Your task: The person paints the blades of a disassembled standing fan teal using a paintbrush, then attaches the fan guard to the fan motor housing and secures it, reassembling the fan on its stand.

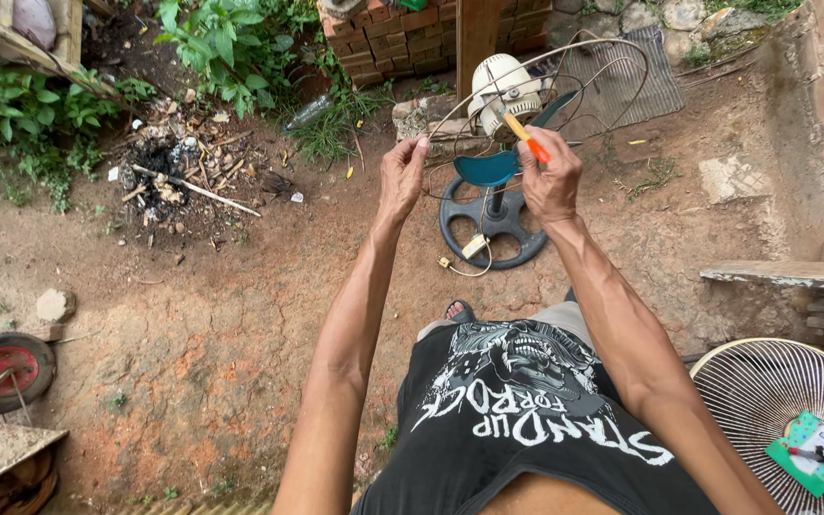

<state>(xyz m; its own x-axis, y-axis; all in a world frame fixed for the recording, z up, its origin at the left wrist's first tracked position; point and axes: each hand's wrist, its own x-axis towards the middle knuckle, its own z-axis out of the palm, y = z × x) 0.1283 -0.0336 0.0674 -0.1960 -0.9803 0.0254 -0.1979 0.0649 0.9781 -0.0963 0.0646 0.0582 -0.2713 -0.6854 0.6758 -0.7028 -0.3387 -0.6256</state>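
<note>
Pinching fan's wire guard (622, 72), left hand (402, 176); right hand (550, 181) fingers clamping orange screwdriver (525, 136) (green card (810, 451) on white grille (765, 381)).

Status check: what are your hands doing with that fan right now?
Left hand pinching the wire guard. Right hand holds orange screwdriver at the fan motor. Nothing in the way.

A flat green-and-white package (811, 452), perhaps a blister card, lies on the white fan grille (755, 381).

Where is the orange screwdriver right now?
The orange screwdriver is in the right hand, top middle of the head view, its tip against the white fan motor.
</note>
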